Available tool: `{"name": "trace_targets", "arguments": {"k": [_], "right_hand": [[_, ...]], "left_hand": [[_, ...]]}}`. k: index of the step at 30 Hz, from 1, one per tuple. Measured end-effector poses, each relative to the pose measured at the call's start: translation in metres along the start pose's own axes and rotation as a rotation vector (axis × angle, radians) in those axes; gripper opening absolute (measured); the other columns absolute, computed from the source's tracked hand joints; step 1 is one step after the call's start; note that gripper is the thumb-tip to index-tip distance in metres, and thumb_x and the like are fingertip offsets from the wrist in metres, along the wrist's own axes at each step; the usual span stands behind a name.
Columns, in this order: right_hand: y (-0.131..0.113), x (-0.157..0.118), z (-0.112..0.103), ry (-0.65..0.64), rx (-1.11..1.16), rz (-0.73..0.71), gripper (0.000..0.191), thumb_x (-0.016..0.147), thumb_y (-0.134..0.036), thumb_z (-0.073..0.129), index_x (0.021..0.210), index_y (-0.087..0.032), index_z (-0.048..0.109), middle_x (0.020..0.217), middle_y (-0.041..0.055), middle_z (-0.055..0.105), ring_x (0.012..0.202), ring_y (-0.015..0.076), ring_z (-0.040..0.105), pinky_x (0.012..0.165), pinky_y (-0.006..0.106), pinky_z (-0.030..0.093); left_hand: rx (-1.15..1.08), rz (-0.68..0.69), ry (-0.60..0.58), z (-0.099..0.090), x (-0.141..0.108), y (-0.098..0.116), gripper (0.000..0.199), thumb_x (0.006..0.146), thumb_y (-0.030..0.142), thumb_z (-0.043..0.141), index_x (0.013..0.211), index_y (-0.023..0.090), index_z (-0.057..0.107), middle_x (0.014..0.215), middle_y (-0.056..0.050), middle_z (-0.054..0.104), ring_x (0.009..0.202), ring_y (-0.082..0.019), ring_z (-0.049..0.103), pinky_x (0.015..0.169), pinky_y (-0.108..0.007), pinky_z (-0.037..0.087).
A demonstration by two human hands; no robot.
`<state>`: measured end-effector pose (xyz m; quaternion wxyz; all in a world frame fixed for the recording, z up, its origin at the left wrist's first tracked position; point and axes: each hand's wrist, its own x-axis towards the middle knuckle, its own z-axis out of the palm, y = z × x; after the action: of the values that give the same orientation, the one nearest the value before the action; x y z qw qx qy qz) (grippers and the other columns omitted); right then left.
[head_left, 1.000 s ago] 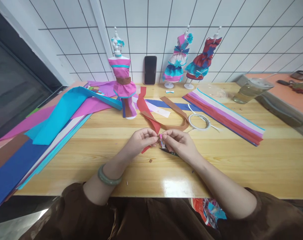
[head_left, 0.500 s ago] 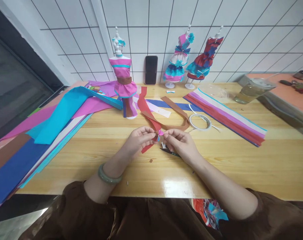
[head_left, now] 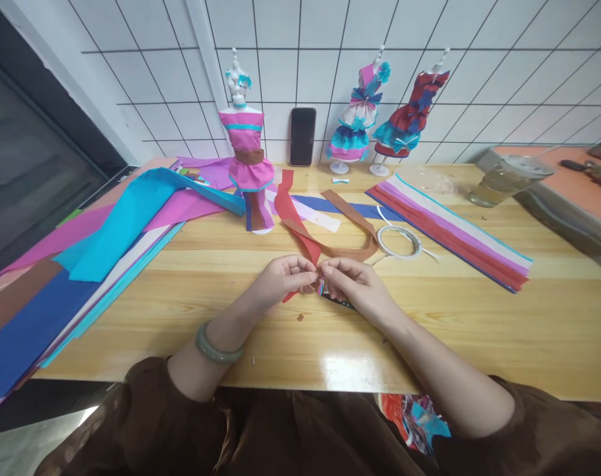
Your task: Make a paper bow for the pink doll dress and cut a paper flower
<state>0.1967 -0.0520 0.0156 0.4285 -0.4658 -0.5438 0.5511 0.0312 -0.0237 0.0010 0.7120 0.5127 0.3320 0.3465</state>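
Note:
My left hand [head_left: 291,276] and my right hand [head_left: 350,280] meet fingertip to fingertip over the table, both pinching a small striped paper bow [head_left: 320,286] that is mostly hidden by the fingers. Under the hands lies a red paper strip [head_left: 294,218], with a brown strip [head_left: 352,221] curving beside it. Dark scissors [head_left: 338,301] lie partly beneath my right hand. A roll of white tape [head_left: 398,242] rests to the right. Behind the hands stands a small dress form [head_left: 250,149] in pink paper with a brown waistband.
Long coloured paper strips [head_left: 126,225] cover the table's left side. A striped paper stack [head_left: 451,231] lies at right, near a lidded cup [head_left: 503,182]. A phone [head_left: 303,137] and two dressed forms [head_left: 356,119] [head_left: 413,116] stand by the wall.
The fingertips have come closer together, and the bow has turned so that less of its pink part shows. The view has shifted slightly.

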Motion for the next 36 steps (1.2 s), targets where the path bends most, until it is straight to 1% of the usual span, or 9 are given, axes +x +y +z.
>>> {"name": "trace_targets", "arguments": {"k": [2, 4, 13, 17, 21, 26, 30, 33, 36], "right_hand": [[-0.0014, -0.0008, 0.0006, -0.008, -0.026, 0.003, 0.024, 0.076, -0.039, 0.059, 0.075, -0.015, 0.058, 0.056, -0.0030, 0.051, 0.046, 0.0067, 0.042, 0.045, 0.020, 0.033], [-0.0022, -0.0011, 0.0009, -0.001, -0.030, 0.003, 0.024, 0.076, -0.038, 0.059, 0.072, -0.015, 0.057, 0.055, -0.0034, 0.050, 0.045, 0.0063, 0.041, 0.044, 0.020, 0.032], [-0.0004, -0.0015, 0.0003, 0.037, -0.054, -0.043, 0.024, 0.078, -0.039, 0.058, 0.075, -0.015, 0.057, 0.057, -0.0022, 0.052, 0.047, 0.0074, 0.042, 0.045, 0.020, 0.033], [0.0006, -0.0010, 0.0001, 0.062, -0.063, -0.051, 0.025, 0.077, -0.039, 0.058, 0.075, -0.015, 0.057, 0.055, -0.0026, 0.051, 0.045, 0.0073, 0.041, 0.044, 0.020, 0.033], [0.0020, -0.0007, 0.0008, 0.075, -0.075, -0.057, 0.025, 0.077, -0.039, 0.058, 0.075, -0.014, 0.057, 0.055, -0.0026, 0.051, 0.045, 0.0073, 0.042, 0.043, 0.020, 0.033], [0.0045, -0.0009, 0.0011, 0.083, -0.099, -0.074, 0.024, 0.076, -0.039, 0.059, 0.076, -0.014, 0.057, 0.058, -0.0014, 0.052, 0.047, 0.0078, 0.043, 0.044, 0.020, 0.034], [0.0047, -0.0007, 0.0003, 0.095, -0.079, -0.064, 0.025, 0.076, -0.040, 0.059, 0.077, -0.015, 0.058, 0.057, -0.0014, 0.052, 0.046, 0.0083, 0.043, 0.043, 0.021, 0.034], [0.0037, -0.0003, 0.0000, 0.093, -0.076, -0.055, 0.027, 0.076, -0.042, 0.059, 0.076, -0.015, 0.058, 0.056, -0.0015, 0.052, 0.045, 0.0086, 0.043, 0.043, 0.021, 0.034], [0.0025, -0.0002, 0.0004, 0.090, -0.066, -0.051, 0.026, 0.076, -0.042, 0.059, 0.075, -0.015, 0.058, 0.056, -0.0018, 0.053, 0.045, 0.0080, 0.043, 0.043, 0.021, 0.035]], "left_hand": [[0.012, 0.011, 0.004, -0.0008, 0.0001, -0.0005, 0.016, 0.071, 0.025, 0.063, 0.077, 0.013, 0.055, 0.065, -0.001, 0.057, 0.059, -0.008, 0.053, 0.058, -0.022, 0.040], [0.008, 0.014, 0.014, -0.0012, 0.0001, -0.0005, 0.016, 0.071, 0.025, 0.063, 0.078, 0.013, 0.055, 0.066, -0.001, 0.057, 0.060, -0.008, 0.053, 0.060, -0.022, 0.040], [-0.121, -0.014, 0.062, 0.0019, -0.0007, 0.0033, 0.017, 0.068, 0.022, 0.066, 0.076, 0.013, 0.054, 0.068, 0.000, 0.057, 0.062, -0.008, 0.054, 0.063, -0.023, 0.042], [-0.152, -0.025, 0.066, 0.0023, -0.0007, 0.0036, 0.021, 0.068, 0.024, 0.066, 0.083, 0.012, 0.057, 0.075, -0.002, 0.060, 0.065, -0.009, 0.056, 0.065, -0.024, 0.043], [-0.074, -0.010, 0.054, 0.0029, -0.0004, 0.0030, 0.027, 0.069, 0.027, 0.065, 0.091, 0.012, 0.059, 0.075, -0.003, 0.060, 0.064, -0.009, 0.056, 0.065, -0.025, 0.043], [0.088, 0.038, 0.102, 0.0048, 0.0003, 0.0035, 0.022, 0.067, 0.028, 0.067, 0.079, 0.011, 0.060, 0.066, -0.001, 0.060, 0.059, -0.008, 0.053, 0.060, -0.023, 0.042], [0.065, 0.061, 0.118, 0.0039, 0.0005, 0.0024, 0.018, 0.067, 0.027, 0.066, 0.075, 0.013, 0.059, 0.066, -0.001, 0.061, 0.059, -0.008, 0.054, 0.061, -0.022, 0.043], [0.034, 0.053, 0.109, 0.0029, 0.0006, 0.0012, 0.018, 0.067, 0.027, 0.066, 0.075, 0.013, 0.059, 0.067, -0.001, 0.061, 0.060, -0.008, 0.055, 0.062, -0.022, 0.043], [0.054, 0.053, 0.105, 0.0027, 0.0005, 0.0007, 0.018, 0.068, 0.027, 0.066, 0.077, 0.013, 0.061, 0.067, -0.001, 0.061, 0.060, -0.008, 0.055, 0.062, -0.022, 0.043]]}}
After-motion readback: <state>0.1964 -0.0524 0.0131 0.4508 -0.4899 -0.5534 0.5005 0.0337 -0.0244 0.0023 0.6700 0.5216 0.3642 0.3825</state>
